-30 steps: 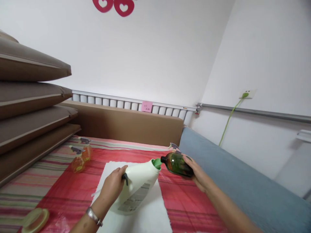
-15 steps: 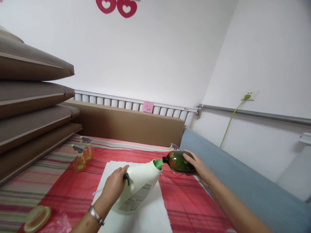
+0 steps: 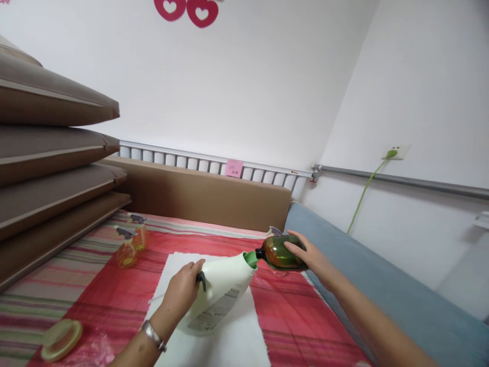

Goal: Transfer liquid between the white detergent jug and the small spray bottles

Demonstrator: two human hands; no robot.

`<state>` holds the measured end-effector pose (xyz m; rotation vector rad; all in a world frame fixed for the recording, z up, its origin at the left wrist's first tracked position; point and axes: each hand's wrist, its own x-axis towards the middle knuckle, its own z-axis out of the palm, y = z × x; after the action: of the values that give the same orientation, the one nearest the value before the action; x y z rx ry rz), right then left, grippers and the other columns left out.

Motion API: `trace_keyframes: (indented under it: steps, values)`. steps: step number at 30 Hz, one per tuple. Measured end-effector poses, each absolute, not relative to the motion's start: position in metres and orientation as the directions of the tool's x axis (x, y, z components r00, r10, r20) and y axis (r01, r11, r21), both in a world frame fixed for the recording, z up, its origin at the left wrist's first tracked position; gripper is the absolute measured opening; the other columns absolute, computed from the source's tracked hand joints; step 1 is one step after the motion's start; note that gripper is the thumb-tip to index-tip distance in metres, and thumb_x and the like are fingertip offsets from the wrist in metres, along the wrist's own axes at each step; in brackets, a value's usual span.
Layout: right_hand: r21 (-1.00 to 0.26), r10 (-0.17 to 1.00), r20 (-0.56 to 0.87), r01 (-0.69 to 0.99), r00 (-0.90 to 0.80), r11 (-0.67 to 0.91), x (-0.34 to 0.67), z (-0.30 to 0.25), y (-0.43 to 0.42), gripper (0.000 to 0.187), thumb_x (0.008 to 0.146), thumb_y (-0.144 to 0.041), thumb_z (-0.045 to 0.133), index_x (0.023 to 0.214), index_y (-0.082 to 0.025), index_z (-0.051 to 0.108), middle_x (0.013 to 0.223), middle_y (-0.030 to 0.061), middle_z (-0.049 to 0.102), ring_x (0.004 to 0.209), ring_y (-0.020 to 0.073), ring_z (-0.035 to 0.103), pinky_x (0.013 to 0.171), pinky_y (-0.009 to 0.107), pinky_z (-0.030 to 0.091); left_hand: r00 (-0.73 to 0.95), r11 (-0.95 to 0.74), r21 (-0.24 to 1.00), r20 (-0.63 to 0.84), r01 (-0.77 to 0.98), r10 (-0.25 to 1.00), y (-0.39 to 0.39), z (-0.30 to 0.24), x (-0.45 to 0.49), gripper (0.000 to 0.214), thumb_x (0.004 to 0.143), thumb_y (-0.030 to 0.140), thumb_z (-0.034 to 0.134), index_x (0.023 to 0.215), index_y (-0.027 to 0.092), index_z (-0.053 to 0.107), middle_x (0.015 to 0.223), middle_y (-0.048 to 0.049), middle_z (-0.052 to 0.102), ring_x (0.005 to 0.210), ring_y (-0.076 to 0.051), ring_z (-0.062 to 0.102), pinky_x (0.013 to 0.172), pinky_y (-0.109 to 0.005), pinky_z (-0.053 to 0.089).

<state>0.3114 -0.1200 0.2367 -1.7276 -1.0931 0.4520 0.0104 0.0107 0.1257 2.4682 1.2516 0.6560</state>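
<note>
My left hand [image 3: 185, 285] is closed around the handle side of a white plastic jug [image 3: 219, 285], which tilts to the right. A dark curved piece [image 3: 201, 280], perhaps a pump nozzle, sticks out by my fingers. At the jug's mouth is a green spout [image 3: 251, 259]. My right hand [image 3: 307, 255] grips a dark green-brown bottle [image 3: 280, 253], lying almost level. Its black neck [image 3: 260, 254] meets the spout; whether liquid flows I cannot tell. Below lies a white cloth [image 3: 229, 346] on a red sheet.
Two clear spray bottles [image 3: 127, 254] with yellowish liquid stand at the left. A pale round lid [image 3: 61, 340] lies front left beside crumpled clear plastic. Another spray head [image 3: 274, 231] shows behind the green-brown bottle. Stacked brown cushions [image 3: 57, 148] and a blue padded edge [image 3: 344, 260] flank the sheet.
The green-brown bottle's neck has moved slightly left against the spout, closer to the jug's mouth. Both hands keep their grips, and the view has shifted slightly.
</note>
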Motion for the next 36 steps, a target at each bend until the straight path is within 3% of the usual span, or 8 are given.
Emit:
trace_keyframes:
  steps: [4, 10, 23, 33, 36]
  values:
    - [-0.812, 0.835, 0.242, 0.574, 0.495, -0.105, 0.31, 0.243, -0.119, 0.06, 0.07, -0.055, 0.061, 0.121, -0.025, 0.05, 0.118, 0.009, 0.06, 0.106, 0.0291, 0.056, 0.09, 0.041, 0.044, 0.515, -0.587, 0.453, 0.283, 0.672, 0.809, 0.012, 0.123, 0.011, 0.057, 0.072, 0.003, 0.04, 0.125, 0.023, 0.047, 0.106, -0.0076, 0.063, 0.1, -0.021, 0.058, 0.081, -0.027, 0.041]
    - [-0.7, 0.852, 0.275, 0.7, 0.445, -0.14, 0.307, 0.252, -0.117, 0.064, 0.069, -0.055, 0.059, 0.123, -0.023, 0.047, 0.119, 0.01, 0.06, 0.106, 0.0303, 0.056, 0.094, 0.043, 0.041, 0.521, -0.598, 0.446, 0.295, 0.666, 0.801, 0.013, 0.121, 0.012, 0.057, 0.071, 0.003, 0.04, 0.124, 0.021, 0.049, 0.103, -0.0086, 0.064, 0.098, -0.022, 0.059, 0.078, -0.028, 0.041]
    - [-0.428, 0.89, 0.307, 0.884, 0.337, -0.187, 0.287, 0.277, -0.107, 0.071, 0.066, -0.052, 0.062, 0.125, -0.019, 0.042, 0.119, 0.0137, 0.058, 0.105, 0.0303, 0.056, 0.09, 0.042, 0.043, 0.52, -0.609, 0.459, 0.319, 0.647, 0.792, 0.012, 0.12, 0.01, 0.057, 0.069, 0.003, 0.039, 0.123, 0.02, 0.049, 0.102, -0.0102, 0.064, 0.096, -0.023, 0.059, 0.077, -0.03, 0.042]
    - [-0.174, 0.952, 0.288, 0.983, 0.1, -0.05, 0.249, 0.301, -0.1, 0.068, 0.062, -0.049, 0.067, 0.121, -0.024, 0.047, 0.117, 0.0101, 0.056, 0.106, 0.0302, 0.051, 0.089, 0.042, 0.041, 0.509, -0.598, 0.466, 0.316, 0.652, 0.801, 0.013, 0.115, 0.007, 0.058, 0.069, 0.003, 0.04, 0.124, 0.021, 0.049, 0.103, -0.0091, 0.063, 0.095, -0.022, 0.059, 0.077, -0.029, 0.042]
    - [-0.014, 0.96, 0.269, 0.997, -0.072, 0.079, 0.229, 0.306, -0.099, 0.068, 0.059, -0.041, 0.07, 0.122, -0.027, 0.048, 0.12, 0.0086, 0.054, 0.105, 0.0302, 0.05, 0.084, 0.041, 0.042, 0.503, -0.592, 0.472, 0.313, 0.653, 0.805, 0.013, 0.114, 0.006, 0.059, 0.07, 0.003, 0.04, 0.125, 0.021, 0.049, 0.105, -0.0087, 0.063, 0.097, -0.021, 0.058, 0.08, -0.028, 0.042]
